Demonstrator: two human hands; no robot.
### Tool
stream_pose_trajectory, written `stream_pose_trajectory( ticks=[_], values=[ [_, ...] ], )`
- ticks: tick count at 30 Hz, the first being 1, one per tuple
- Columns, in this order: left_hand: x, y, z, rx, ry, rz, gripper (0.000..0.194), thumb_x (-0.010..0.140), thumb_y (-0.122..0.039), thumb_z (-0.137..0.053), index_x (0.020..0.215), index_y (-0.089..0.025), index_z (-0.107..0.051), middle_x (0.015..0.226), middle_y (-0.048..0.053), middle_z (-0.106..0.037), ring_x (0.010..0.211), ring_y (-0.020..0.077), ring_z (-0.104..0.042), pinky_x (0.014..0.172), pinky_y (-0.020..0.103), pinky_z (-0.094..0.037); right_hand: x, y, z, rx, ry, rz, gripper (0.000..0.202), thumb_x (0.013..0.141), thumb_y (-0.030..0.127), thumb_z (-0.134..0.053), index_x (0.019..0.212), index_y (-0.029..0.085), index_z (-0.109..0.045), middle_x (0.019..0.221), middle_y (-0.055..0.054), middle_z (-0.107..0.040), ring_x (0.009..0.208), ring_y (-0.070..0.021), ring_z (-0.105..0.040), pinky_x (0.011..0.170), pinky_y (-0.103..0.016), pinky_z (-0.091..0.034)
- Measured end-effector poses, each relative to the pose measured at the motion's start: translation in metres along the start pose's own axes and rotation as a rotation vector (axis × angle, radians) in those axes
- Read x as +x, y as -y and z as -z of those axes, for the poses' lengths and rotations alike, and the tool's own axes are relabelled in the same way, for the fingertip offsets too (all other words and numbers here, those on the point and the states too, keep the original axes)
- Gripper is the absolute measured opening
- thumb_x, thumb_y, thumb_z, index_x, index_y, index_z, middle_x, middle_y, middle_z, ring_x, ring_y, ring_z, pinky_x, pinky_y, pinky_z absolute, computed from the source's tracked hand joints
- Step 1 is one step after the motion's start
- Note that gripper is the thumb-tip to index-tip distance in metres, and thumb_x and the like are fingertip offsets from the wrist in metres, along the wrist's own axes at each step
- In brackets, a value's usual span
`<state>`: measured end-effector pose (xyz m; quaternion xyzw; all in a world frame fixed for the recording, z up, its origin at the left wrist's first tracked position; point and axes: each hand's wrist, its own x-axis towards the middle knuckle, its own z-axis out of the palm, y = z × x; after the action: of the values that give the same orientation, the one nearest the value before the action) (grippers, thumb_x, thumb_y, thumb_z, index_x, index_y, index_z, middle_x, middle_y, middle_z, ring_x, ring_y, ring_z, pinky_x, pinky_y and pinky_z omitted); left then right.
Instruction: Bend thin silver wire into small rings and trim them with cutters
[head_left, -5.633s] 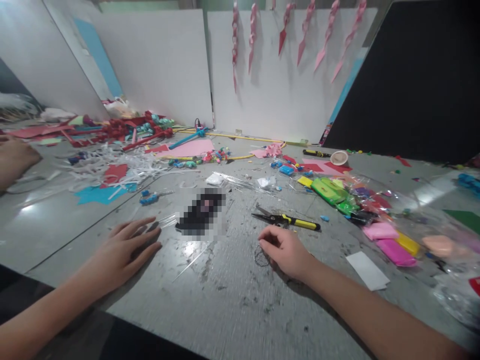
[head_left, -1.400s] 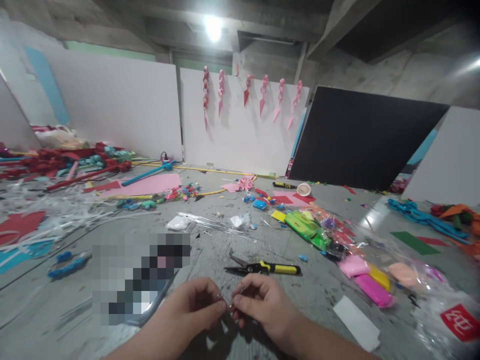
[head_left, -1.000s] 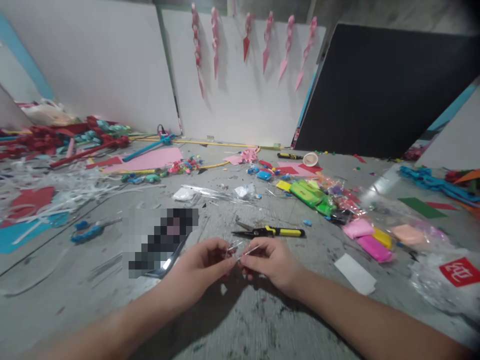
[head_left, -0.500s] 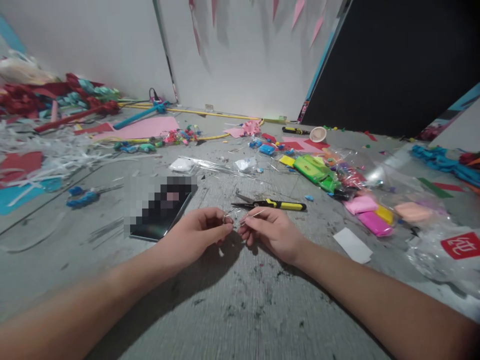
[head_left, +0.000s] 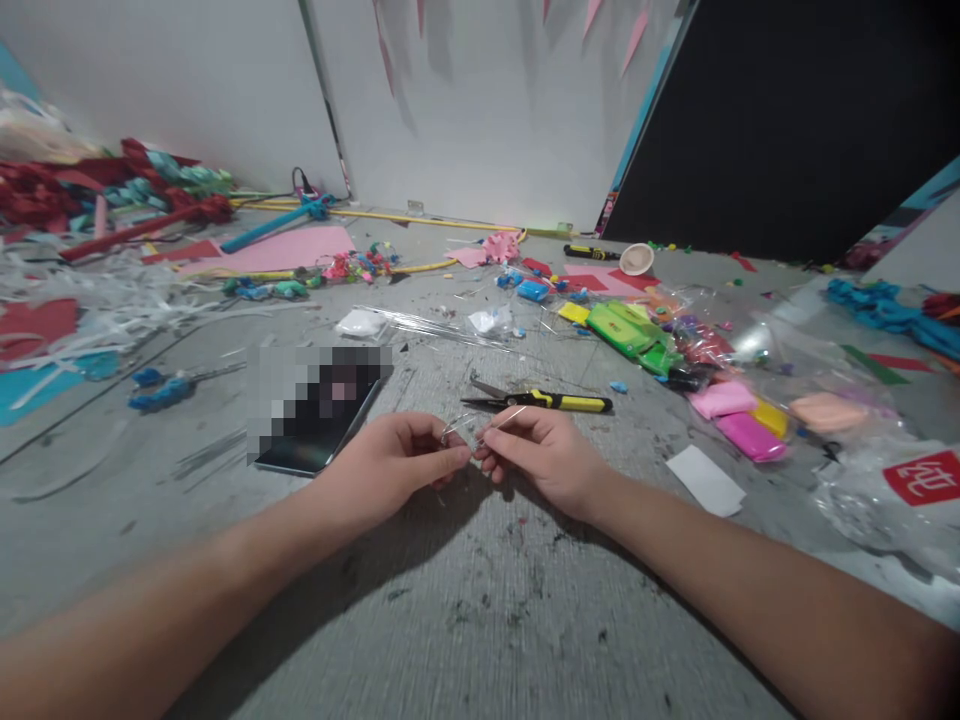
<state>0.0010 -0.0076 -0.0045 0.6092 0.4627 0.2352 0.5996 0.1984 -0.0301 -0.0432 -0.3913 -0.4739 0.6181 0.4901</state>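
Thin silvery wire [head_left: 456,428] spans the narrow gap between 2 nearly touching hands above the bench [head_left: 420,640]. The left hand [head_left: 409,455] pinches it; the right hand [head_left: 551,465] pinches a strand slanting away rightward. Whether they join, I cannot tell. Pliers [head_left: 544,400] lie crosswise just beyond, nearer the right.

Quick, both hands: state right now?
Left hand: closed, pinching thin wire.
Right hand: closed, also pinching thin wire; can't tell if it's the same piece.
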Motion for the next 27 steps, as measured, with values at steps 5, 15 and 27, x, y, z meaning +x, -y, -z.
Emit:
stream_pose_trajectory(
  ticks=[5,15,27],
  values=[
    [-0.0002,-0.0028,0.0009,0.090,0.014,0.012,0.028,0.081,-0.040,-0.075,0.076,-0.013,-0.069,0.060,0.000,-0.061,0.057,0.0097,-0.050,0.056,0.024,-0.033,-0.0012,0.0015,-0.0006,-0.053,0.014,-0.015,0.029,0.078,0.042,-0.081,0.082,0.017,-0.068,0.071,-0.001,-0.071,0.057,-0.0102,-0.063,0.055,-0.025,-0.051],
    [0.0001,0.0016,-0.0030,0.092,0.023,-0.022,0.026,0.086,-0.037,-0.070,0.076,-0.015,-0.064,0.061,-0.002,-0.060,0.058,0.0098,-0.052,0.058,0.025,-0.040,-0.0018,-0.0014,-0.0013,-0.164,0.007,-0.011,0.026,0.084,0.042,-0.074,0.083,0.018,-0.065,0.070,-0.001,-0.068,0.057,-0.0102,-0.061,0.052,-0.024,-0.049],
    [-0.0009,-0.0023,-0.0005,0.104,0.070,-0.051,0.024,0.089,-0.035,-0.067,0.080,-0.013,-0.067,0.063,-0.003,-0.059,0.060,0.0080,-0.051,0.056,0.022,-0.037,-0.0011,0.0005,0.0021,-0.063,0.035,-0.016,0.023,0.079,0.037,-0.078,0.083,0.018,-0.067,0.068,0.001,-0.066,0.058,-0.0100,-0.058,0.055,-0.025,-0.047]
  ],
)
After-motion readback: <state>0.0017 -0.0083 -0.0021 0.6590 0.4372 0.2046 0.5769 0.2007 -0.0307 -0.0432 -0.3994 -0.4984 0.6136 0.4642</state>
